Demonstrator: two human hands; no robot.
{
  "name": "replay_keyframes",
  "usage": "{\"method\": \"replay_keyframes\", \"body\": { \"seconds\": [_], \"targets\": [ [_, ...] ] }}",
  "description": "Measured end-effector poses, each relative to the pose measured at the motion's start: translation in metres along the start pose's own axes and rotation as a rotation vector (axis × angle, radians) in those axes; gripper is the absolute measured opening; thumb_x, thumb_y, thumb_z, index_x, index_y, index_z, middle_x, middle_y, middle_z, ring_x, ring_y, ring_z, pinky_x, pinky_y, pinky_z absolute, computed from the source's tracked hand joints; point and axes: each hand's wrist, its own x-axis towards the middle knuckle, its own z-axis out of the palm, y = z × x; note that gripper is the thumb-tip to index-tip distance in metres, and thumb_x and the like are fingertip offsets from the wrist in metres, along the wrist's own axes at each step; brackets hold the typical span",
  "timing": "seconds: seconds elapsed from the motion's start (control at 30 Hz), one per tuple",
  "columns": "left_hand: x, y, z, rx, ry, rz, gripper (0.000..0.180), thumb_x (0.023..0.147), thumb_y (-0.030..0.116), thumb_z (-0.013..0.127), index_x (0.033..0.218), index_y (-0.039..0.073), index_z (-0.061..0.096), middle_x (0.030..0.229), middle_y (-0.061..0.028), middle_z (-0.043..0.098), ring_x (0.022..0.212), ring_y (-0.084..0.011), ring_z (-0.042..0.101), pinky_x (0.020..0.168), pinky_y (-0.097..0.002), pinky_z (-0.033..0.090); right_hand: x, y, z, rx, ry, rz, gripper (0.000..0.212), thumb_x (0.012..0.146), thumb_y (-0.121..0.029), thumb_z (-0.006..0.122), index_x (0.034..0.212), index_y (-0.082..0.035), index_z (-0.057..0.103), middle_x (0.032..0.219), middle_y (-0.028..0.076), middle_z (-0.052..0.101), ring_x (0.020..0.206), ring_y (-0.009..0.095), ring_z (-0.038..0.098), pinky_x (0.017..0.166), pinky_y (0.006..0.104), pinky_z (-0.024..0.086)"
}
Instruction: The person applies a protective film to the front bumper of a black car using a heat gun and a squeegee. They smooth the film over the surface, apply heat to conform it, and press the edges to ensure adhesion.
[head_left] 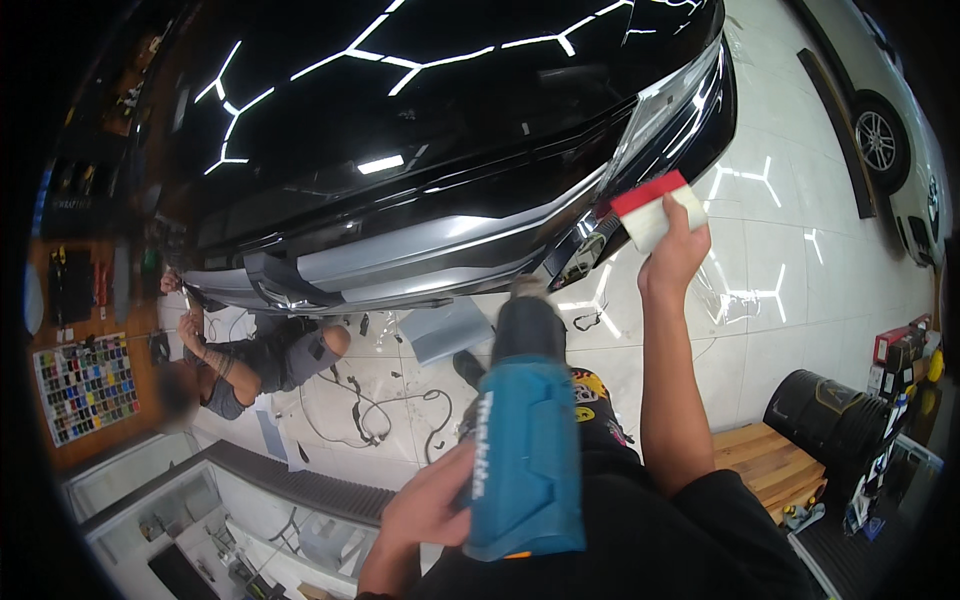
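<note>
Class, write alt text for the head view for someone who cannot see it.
Left hand holding a teal power tool, right hand holding a red-and-white pad, before a glossy black car; at left, a co-worker beside it.

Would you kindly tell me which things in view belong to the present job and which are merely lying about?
Apparently in use:
teal-and-black heat gun, left hand
flat red-and-cream squeegee, right hand
glossy black car, silver trim

Apparently not in use:
flat blue-grey sheet
tangled black cables
black cylindrical drum

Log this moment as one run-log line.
Left hand: holds teal heat gun | right hand: holds red-and-cream squeegee | ahead: black car | left side: co-worker
</note>
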Motion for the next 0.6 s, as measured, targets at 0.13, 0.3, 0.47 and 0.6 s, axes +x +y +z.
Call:
{"method": "replay_keyframes", "body": {
  "seconds": [0.13,0.3,0.47,0.6],
  "targets": [
    [0.036,-0.005,-0.008,0.075,-0.08,0.152,0.078,0.087,0.018,0.065,0.154,-0.001,0.031,0.139,-0.0269,0.052,0.125,-0.0429,0.055,0.104,-0.0427,0.046,-0.032,-0.005,-0.016,-0.003,0.062,0.024,0.023,0.091,-0.005,0.064,0.111,0.006,0.062,0.104,0.011,0.069,0.091,0.019,0.069,0.081,0.0308,0.055],
    [0.082,-0.001,-0.018,0.071,-0.054,0.327,0.087,0.091,0.026,0.07,0.158,-0.002,0.022,0.136,-0.0275,0.052,0.122,-0.044,0.056,0.103,-0.0428,0.046,-0.054,-0.017,-0.035,-0.053,0.145,0.102,0.025,0.093,-0.006,0.061,0.116,0.006,0.06,0.108,0.013,0.068,0.095,0.02,0.068,0.083,0.0322,0.056],
    [0.105,-0.015,-0.027,-0.017,-0.041,0.328,0.083,0.092,0.028,0.067,0.157,-0.003,0.025,0.141,-0.0296,0.05,0.128,-0.0456,0.054,0.107,-0.043,0.042,-0.065,-0.019,-0.037,-0.075,0.181,0.174,0.028,0.094,-0.008,0.061,0.118,0.005,0.058,0.111,0.014,0.067,0.096,0.022,0.069,0.083,0.0331,0.057],
    [0.112,-0.014,-0.028,-0.013,-0.006,0.319,0.082,0.092,0.028,0.067,0.156,-0.003,0.026,0.144,-0.0302,0.048,0.13,-0.0464,0.052,0.109,-0.0443,0.04,-0.069,-0.024,-0.031,-0.105,0.152,0.229,0.029,0.094,-0.01,0.062,0.118,0.005,0.057,0.111,0.014,0.066,0.096,0.021,0.069,0.081,0.0334,0.058]
  ]
}}
